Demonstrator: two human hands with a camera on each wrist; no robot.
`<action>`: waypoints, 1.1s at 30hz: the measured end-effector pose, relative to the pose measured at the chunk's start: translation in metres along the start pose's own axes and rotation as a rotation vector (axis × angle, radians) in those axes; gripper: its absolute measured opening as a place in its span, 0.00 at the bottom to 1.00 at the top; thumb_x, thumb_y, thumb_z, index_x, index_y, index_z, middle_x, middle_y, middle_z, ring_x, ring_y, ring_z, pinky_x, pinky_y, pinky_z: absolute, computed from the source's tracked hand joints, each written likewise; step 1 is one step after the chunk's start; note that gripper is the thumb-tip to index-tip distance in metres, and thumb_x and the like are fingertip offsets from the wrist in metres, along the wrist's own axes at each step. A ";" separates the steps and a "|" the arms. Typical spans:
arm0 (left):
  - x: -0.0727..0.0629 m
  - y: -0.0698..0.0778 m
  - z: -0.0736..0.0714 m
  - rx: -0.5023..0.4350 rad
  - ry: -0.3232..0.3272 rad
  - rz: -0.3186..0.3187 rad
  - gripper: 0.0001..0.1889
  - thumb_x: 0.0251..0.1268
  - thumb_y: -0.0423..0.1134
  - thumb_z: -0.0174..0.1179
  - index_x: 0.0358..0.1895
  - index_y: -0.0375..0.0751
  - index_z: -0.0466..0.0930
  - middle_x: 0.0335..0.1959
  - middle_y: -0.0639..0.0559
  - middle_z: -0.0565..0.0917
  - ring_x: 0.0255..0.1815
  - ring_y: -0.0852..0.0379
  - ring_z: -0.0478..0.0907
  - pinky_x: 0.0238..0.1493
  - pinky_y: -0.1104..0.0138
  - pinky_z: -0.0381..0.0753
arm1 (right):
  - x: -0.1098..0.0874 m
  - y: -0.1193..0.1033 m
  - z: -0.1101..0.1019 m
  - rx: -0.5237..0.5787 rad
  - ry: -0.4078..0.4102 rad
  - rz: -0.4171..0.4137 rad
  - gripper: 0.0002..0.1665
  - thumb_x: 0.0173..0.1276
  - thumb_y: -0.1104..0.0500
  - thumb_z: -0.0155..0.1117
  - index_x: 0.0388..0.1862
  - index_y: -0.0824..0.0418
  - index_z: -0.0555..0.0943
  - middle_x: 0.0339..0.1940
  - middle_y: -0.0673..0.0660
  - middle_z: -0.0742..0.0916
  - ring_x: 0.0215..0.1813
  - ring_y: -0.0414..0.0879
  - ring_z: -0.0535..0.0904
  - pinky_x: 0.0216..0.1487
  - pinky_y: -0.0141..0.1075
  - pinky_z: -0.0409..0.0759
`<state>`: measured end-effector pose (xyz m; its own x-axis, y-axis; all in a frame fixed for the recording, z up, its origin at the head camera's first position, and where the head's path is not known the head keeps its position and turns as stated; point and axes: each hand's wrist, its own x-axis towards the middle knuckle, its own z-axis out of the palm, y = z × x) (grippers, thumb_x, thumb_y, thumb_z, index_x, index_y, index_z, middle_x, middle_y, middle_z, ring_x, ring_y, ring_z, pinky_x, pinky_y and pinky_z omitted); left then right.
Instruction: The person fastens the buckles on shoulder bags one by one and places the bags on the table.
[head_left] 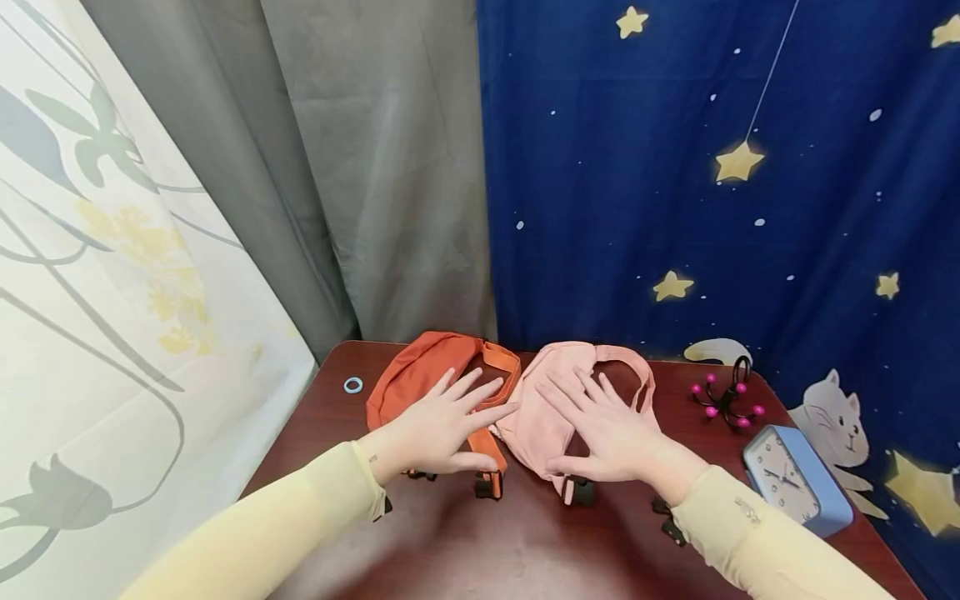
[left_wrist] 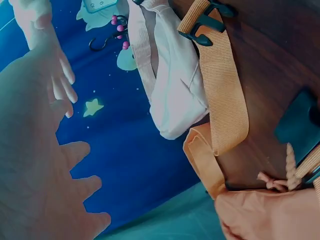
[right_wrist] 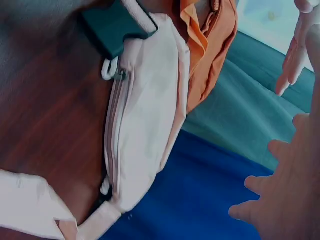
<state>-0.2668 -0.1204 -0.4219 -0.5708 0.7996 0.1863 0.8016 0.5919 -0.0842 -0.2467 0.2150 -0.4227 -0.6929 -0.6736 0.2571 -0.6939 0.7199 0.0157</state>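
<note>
An orange waist bag (head_left: 408, 375) and a pink waist bag (head_left: 528, 417) lie side by side on the table, straps looped. My left hand (head_left: 442, 425) hovers over the orange bag's right side, fingers spread and straight. Over the pink bag is my right hand (head_left: 611, 433), likewise spread, holding nothing. The right wrist view shows the pink bag's zipper (right_wrist: 116, 135) and dark buckle (right_wrist: 117, 27), with a gap between bag and fingers. In the left wrist view, the orange strap (left_wrist: 227, 90) ends in a dark buckle (left_wrist: 205, 25). My hands partly hide both bags in the head view.
A light blue ring (head_left: 353, 385) lies at the table's back left. At the right stand a black rack with pink-tipped hooks (head_left: 726, 400) and a blue alarm clock (head_left: 795, 479). Grey and starry blue curtains (head_left: 600, 208) hang behind the table (head_left: 480, 550).
</note>
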 end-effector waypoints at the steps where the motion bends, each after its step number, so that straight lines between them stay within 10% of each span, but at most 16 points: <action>1: -0.001 -0.001 0.002 -0.013 0.004 -0.006 0.46 0.74 0.77 0.57 0.89 0.65 0.59 0.90 0.46 0.63 0.92 0.34 0.53 0.85 0.27 0.56 | 0.001 -0.001 0.003 0.005 0.008 -0.018 0.63 0.71 0.20 0.63 0.93 0.50 0.57 0.93 0.57 0.63 0.91 0.68 0.57 0.84 0.75 0.59; 12: -0.031 -0.028 0.031 -0.141 0.115 -0.088 0.43 0.75 0.62 0.70 0.87 0.53 0.66 0.66 0.54 0.87 0.67 0.51 0.84 0.70 0.54 0.84 | 0.022 -0.040 0.049 0.108 -0.005 -0.178 0.47 0.76 0.36 0.72 0.84 0.59 0.73 0.80 0.58 0.81 0.79 0.55 0.78 0.80 0.51 0.78; 24: -0.055 -0.046 0.064 -0.227 0.073 -0.196 0.33 0.70 0.49 0.77 0.76 0.51 0.80 0.44 0.55 0.87 0.45 0.57 0.84 0.54 0.58 0.85 | 0.034 -0.068 0.085 0.166 -0.075 -0.121 0.31 0.75 0.51 0.77 0.73 0.58 0.82 0.68 0.52 0.86 0.67 0.44 0.86 0.71 0.41 0.84; 33: -0.067 -0.054 0.088 -0.305 0.123 -0.232 0.25 0.67 0.48 0.79 0.65 0.45 0.87 0.43 0.54 0.89 0.47 0.55 0.83 0.54 0.59 0.85 | 0.040 -0.076 0.101 0.213 -0.082 -0.046 0.18 0.78 0.55 0.74 0.64 0.54 0.87 0.57 0.49 0.90 0.56 0.41 0.87 0.62 0.39 0.86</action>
<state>-0.2876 -0.1970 -0.5160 -0.7325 0.6191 0.2831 0.6801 0.6835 0.2652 -0.2419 0.1164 -0.5111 -0.6668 -0.7227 0.1818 -0.7451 0.6418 -0.1812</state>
